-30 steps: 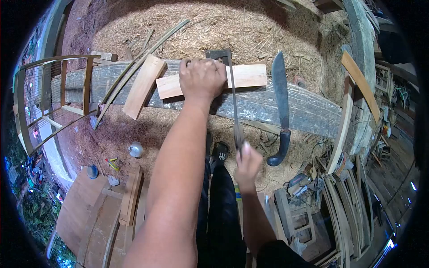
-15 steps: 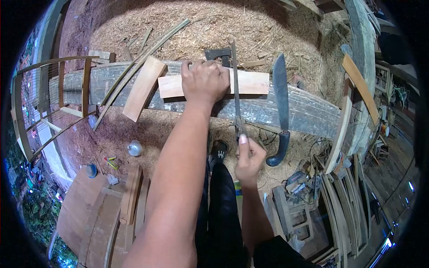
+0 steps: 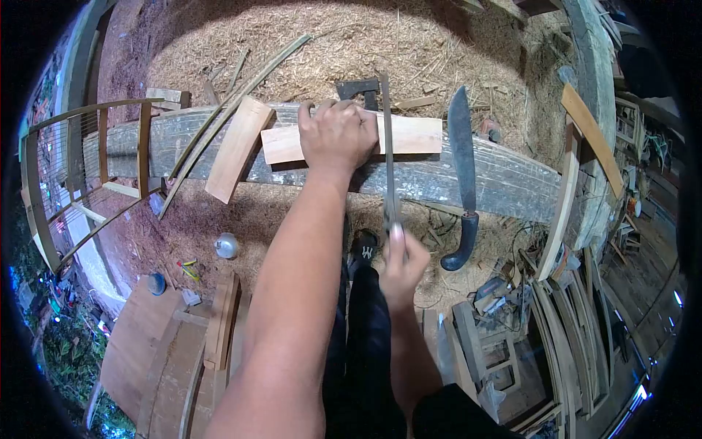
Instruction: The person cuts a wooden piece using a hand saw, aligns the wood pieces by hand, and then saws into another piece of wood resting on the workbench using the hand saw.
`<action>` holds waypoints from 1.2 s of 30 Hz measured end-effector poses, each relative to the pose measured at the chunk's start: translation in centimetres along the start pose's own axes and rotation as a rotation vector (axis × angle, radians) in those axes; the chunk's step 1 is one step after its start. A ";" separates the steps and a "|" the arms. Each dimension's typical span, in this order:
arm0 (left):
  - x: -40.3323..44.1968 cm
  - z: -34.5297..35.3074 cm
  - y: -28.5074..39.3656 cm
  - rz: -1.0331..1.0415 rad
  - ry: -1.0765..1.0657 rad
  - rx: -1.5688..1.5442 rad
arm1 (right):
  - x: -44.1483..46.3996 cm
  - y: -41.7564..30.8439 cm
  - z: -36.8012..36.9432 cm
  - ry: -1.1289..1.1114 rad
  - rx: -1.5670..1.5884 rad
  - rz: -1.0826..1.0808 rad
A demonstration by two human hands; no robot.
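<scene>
My left hand [image 3: 338, 137] presses down on a short pale wooden board [image 3: 411, 136], its fingers curled over the far edge. The board lies crosswise on a weathered plank bench [image 3: 431, 179]. In my right hand [image 3: 404, 267] is the handle end of a saw [image 3: 388, 146], seen edge-on. The narrow blade crosses the board just right of my left hand and points away from me. How deep it sits in the wood is hidden. Right of the board, a machete [image 3: 462, 150] with a black handle lies across the bench.
Another pale board [image 3: 239, 150] lies tilted on the bench to the left, beside thin wooden strips [image 3: 241, 102]. An axe head [image 3: 357, 88] shows behind my left hand. A slatted wooden frame [image 3: 143, 150] stands far left. Wood shavings [image 3: 292, 55] cover the ground; a light bulb [image 3: 227, 246] lies there.
My right hand has drawn the saw slightly toward me. My left hand stays on the board. The whole view has shifted a little.
</scene>
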State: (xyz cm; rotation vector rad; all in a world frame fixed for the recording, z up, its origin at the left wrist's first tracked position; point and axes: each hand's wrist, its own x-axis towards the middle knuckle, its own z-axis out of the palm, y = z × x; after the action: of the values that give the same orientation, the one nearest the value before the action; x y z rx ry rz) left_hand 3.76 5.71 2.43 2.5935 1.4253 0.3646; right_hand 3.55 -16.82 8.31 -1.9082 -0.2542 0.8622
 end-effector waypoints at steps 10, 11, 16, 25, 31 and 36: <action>-0.1 0.3 0.1 -0.040 -0.073 -0.011 | 1.5 -1.2 0.8 0.027 -0.048 -0.020; -0.1 0.4 0.0 -0.041 -0.067 -0.013 | -0.2 -0.2 0.0 0.022 -0.027 0.007; 0.1 -0.5 -0.1 -0.047 -0.128 -0.008 | -5.5 0.9 -2.4 0.004 -0.036 0.162; -0.2 -0.1 0.3 -0.038 -0.084 -0.007 | -4.6 1.4 -1.9 0.019 -0.008 -0.004; -0.1 0.0 0.2 -0.037 -0.058 -0.024 | 2.1 -1.2 0.9 0.024 -0.020 -0.058; -0.2 0.1 0.2 -0.037 -0.059 -0.003 | -4.6 0.8 -1.8 -0.002 0.020 0.049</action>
State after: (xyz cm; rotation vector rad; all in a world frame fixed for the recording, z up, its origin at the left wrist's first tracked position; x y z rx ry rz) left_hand 3.80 5.41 2.34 2.5495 1.4497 0.2835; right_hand 1.29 -20.87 10.22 -1.9019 -0.1996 0.8962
